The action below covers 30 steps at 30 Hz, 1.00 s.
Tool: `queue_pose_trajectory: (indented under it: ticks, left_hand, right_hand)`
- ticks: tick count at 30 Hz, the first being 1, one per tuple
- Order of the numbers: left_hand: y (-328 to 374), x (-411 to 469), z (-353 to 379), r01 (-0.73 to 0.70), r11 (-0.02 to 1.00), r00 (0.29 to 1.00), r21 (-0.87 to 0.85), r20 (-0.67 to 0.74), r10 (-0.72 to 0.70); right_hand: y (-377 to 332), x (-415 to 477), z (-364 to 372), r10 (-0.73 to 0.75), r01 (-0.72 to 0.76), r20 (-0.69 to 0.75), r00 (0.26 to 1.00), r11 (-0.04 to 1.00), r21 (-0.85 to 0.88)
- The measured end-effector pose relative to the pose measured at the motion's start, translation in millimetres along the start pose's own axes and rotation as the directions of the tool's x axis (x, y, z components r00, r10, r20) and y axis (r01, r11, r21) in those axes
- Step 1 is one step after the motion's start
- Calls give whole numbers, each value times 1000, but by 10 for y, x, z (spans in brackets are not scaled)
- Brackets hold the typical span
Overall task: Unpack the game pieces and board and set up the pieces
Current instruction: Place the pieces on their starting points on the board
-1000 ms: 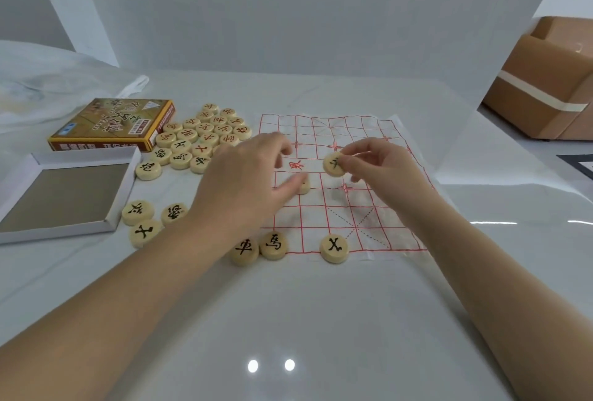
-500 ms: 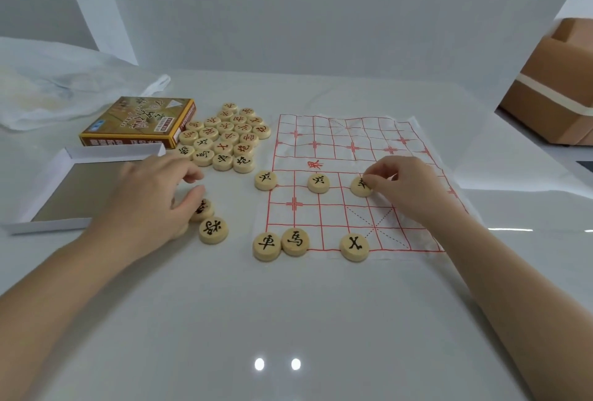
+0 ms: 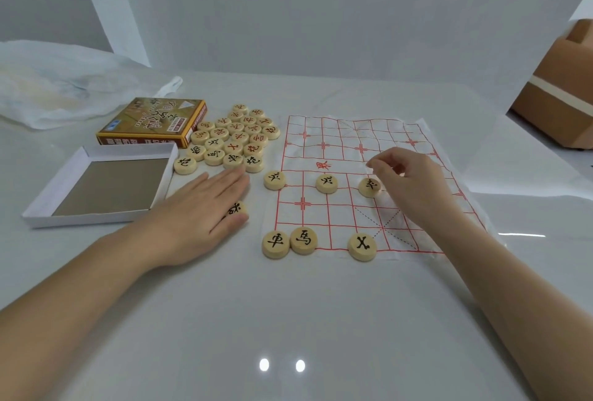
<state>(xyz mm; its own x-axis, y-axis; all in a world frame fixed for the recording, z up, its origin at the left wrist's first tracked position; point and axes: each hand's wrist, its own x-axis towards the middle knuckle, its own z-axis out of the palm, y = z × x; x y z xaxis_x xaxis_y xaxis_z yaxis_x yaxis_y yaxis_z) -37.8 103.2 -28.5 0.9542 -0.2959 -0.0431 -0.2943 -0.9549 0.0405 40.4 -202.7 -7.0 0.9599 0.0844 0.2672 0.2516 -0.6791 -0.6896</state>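
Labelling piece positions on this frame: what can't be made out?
- Head view: the left hand covers all but the edge of one piece; any others beneath are hidden.
- Head view: the right hand hides the board squares under it; whether its grip holds anything is unclear.
- Head view: pile characters are too small to read.

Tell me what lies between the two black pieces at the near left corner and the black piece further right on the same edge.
In the head view, only bare board edge separates the touching pair from the lone piece.
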Motion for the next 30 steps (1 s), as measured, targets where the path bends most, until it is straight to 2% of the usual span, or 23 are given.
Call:
queue_pose_trajectory:
  ticks: [5,8,11,20,24,27,30]
  left_hand:
    - [-29,204,27,28,999,999,-24,-29,-29]
    - [-51,144,8,23,992,989,-120,-144,-40]
    - [-92,74,-37,8,994,965,-110,-261,-37]
    - [-114,148,-11,-21,996,946,-82,-323,-6]
    - [105,201,-153,-78,986,840,-150,-543,-16]
    - [448,310,-283,-110,986,749,-122,-663,2]
    - [752,417,-343,-128,990,698,-57,-715,49]
  right_hand:
    - [-15,-22,16,-2,2,1,1000,1000,25]
    - [-12,-28,14,-10,10,-6,1000,999,37]
    - [-13,-22,-4,-15,16,-22,1000,998,53]
    - [-28,-33,1,-15,17,-27,1000,997,80]
    - [-114,-62,-20,-60,57,12,998,984,170]
    - [-257,-133,-27,-93,23,155,984,915,403]
    - [-342,-192,-38,-146,-11,268,952,860,511]
